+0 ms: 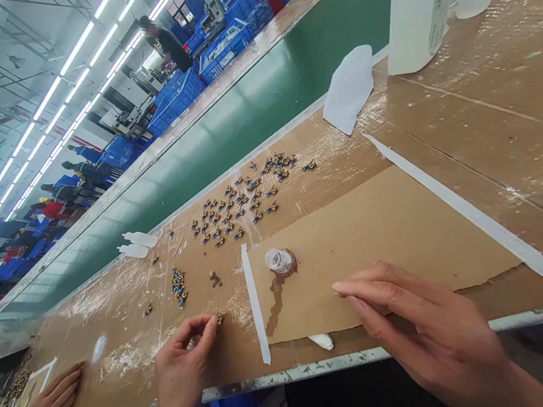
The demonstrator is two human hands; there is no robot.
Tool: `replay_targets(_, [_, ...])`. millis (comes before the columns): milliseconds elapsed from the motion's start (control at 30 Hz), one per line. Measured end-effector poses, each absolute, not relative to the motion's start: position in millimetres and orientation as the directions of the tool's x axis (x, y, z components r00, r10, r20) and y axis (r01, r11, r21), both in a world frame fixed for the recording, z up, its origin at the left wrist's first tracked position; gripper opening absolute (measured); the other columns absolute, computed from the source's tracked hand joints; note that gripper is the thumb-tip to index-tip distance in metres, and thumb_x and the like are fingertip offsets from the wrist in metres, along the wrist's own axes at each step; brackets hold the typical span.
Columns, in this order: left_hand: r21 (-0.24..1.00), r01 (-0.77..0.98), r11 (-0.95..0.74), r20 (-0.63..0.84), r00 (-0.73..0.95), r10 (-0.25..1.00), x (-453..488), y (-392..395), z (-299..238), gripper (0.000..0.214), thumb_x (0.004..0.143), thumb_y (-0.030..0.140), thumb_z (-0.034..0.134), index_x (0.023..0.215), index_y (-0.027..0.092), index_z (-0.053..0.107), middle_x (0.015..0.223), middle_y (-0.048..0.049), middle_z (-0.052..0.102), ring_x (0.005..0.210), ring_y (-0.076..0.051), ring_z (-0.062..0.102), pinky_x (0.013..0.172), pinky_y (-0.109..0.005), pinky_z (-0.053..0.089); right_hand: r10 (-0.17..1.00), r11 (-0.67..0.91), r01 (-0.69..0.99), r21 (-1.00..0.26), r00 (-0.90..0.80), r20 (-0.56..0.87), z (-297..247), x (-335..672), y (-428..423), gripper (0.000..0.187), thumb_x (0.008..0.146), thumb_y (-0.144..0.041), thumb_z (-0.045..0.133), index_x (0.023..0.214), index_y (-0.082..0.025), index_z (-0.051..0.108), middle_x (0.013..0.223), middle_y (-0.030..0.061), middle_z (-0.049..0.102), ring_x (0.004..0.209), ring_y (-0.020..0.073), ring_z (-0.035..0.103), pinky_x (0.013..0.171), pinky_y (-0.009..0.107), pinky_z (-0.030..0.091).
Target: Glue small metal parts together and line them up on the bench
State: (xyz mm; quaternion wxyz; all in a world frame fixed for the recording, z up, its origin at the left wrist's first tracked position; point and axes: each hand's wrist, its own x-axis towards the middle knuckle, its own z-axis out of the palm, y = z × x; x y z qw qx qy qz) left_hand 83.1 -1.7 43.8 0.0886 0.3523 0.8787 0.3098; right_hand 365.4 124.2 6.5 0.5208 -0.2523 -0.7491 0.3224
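My left hand (pixel 185 356) is low over the bench, thumb and forefinger pinched together on a small dark brass-coloured piece (pixel 219 319). Over the brown cardboard sheet (pixel 399 228) my right hand (pixel 416 321) pinches at its fingertips; a tiny dark speck shows there, too small to name. Between the hands, a small clear cup (pixel 279 261) stands on the cardboard beside a wet streak (pixel 275 305). Farther off lie many small blue-and-gold pieces (pixel 241 203), with a tighter cluster of them (pixel 179 287) closer to my left hand. Several tiny round metal bits (pixel 215 280) lie by that cluster.
White tape (pixel 254 305) edges the cardboard. A large translucent bottle (pixel 415 25) and a white paper scrap (pixel 351 87) stand and lie farther back. Two small white bottles (pixel 137 244) lie at left. Another person's hand (pixel 58 390) rests lower left. Blue crates (pixel 225 49) line the far bench.
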Motion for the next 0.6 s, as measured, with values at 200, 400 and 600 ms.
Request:
replay_targets(200, [0.559,0.556,0.616,-0.015,-0.735,0.678,75.5,-2.7,42.5,0.047,0.060,0.062,0.072,0.078,0.018,0.073,0.074,-0.0030,0.071,0.071,-0.018,0.064,0.069,-0.028,0.049,0.721,0.654,0.036,-0.755,-0.329,0.609,5.9,364.9,125.1,0.028,0.088,-0.009,0.053,0.111,-0.025,0.057,0.089,0.0026,0.066,0.080,0.0131,0.064,0.070,0.023,0.052])
replay_targets(400, [0.547,0.595,0.589,0.061,-0.730,0.681,86.6,-3.5,49.0,0.041,0.063,0.060,0.070,0.075,0.021,0.071,0.075,-0.0004,0.071,0.076,-0.019,0.063,0.073,-0.027,0.046,0.705,0.669,-0.001,-0.743,-0.317,0.635,1.4,363.2,126.5,0.030,0.087,-0.005,0.052,0.111,-0.022,0.058,0.088,0.0031,0.064,0.081,0.0114,0.062,0.071,0.021,0.051])
replay_targets(600, [0.738,0.569,0.362,0.255,-0.733,0.631,115.8,-23.3,33.4,0.036,0.060,0.056,0.075,0.073,0.023,0.071,0.077,-0.0003,0.072,0.076,-0.019,0.067,0.079,-0.029,0.053,0.649,0.730,0.023,-0.683,-0.339,0.682,9.5,362.7,121.0,0.032,0.085,-0.005,0.054,0.113,-0.021,0.056,0.089,0.0036,0.066,0.085,0.0129,0.062,0.079,0.023,0.051])
